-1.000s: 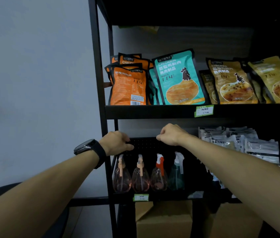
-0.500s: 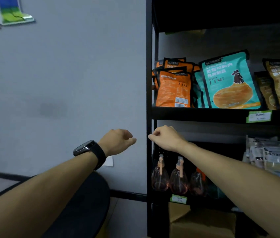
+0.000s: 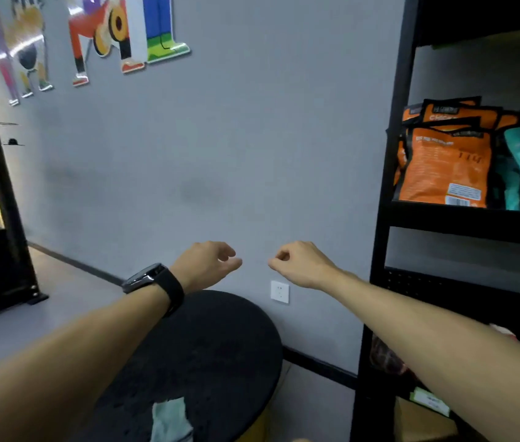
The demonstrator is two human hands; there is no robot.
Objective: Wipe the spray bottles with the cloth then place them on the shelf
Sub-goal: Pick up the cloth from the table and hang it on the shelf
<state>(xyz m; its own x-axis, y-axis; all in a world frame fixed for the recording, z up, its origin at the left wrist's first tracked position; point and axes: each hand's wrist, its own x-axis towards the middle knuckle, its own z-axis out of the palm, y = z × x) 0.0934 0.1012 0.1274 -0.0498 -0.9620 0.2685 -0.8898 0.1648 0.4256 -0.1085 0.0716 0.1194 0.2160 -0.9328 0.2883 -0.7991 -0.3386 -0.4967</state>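
They've turned from the shelf (image 3: pixel 443 218) toward the counter (image 3: pixel 220 346); left hand (image 3: pixel 207 264) and right hand (image 3: pixel 300 263) loosely curled, empty; cloth (image 3: pixel 169 419) likely next.

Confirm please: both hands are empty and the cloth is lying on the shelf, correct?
Not quite. Both the left hand and right hand are empty, but the head view shows the cloth lying on the round black table, not on the shelf.
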